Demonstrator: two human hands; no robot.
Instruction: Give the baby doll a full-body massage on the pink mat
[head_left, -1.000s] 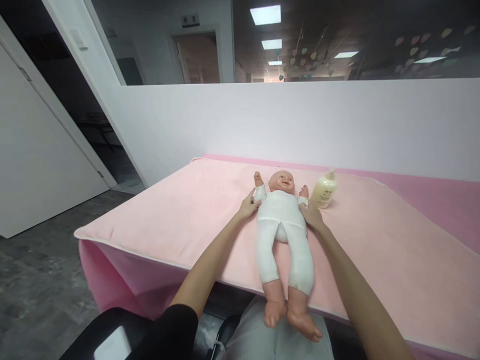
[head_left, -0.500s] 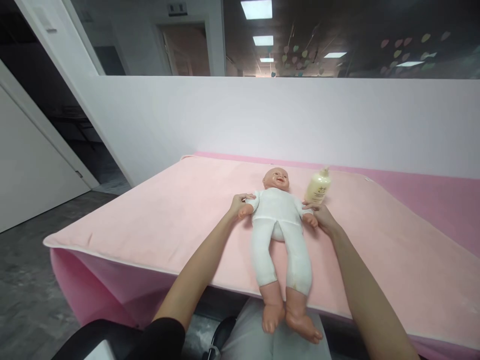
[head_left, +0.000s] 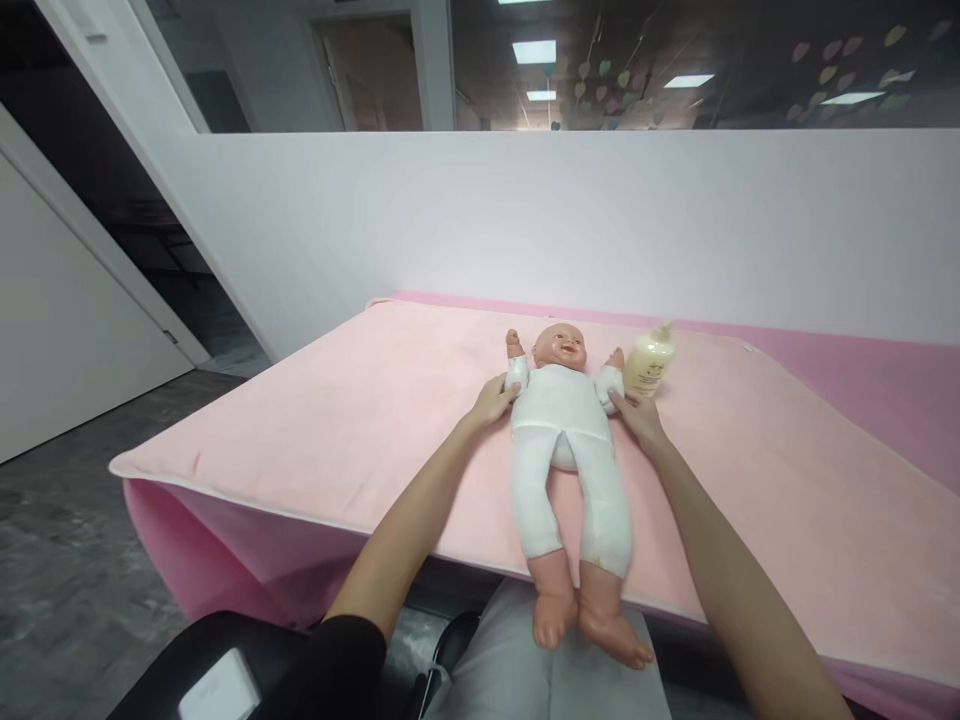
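A baby doll [head_left: 561, 405] with a white cloth body lies on its back on the pink blanket [head_left: 300, 420], its feet hanging past the front edge. Both its arms are bent up beside the head. My left hand [head_left: 495, 400] is closed around the doll's arm on the left, thumb toward the chest. On the other side my right hand [head_left: 637, 415] grips the doll's other arm near the elbow. Just behind my right hand stands a pale yellow pump bottle [head_left: 649, 360], its lower part partly hidden by my fingers.
A white wall [head_left: 525, 220] with a window above borders the back of the table. Pink cloth [head_left: 247, 560] drapes down at the front left. My lap in grey trousers [head_left: 495, 660] is under the front edge. A white object [head_left: 221, 690] lies at lower left.
The doll's arms, low at its sides before, are now raised beside its head. My hands moved with them, away from me. The view has tilted slightly down.
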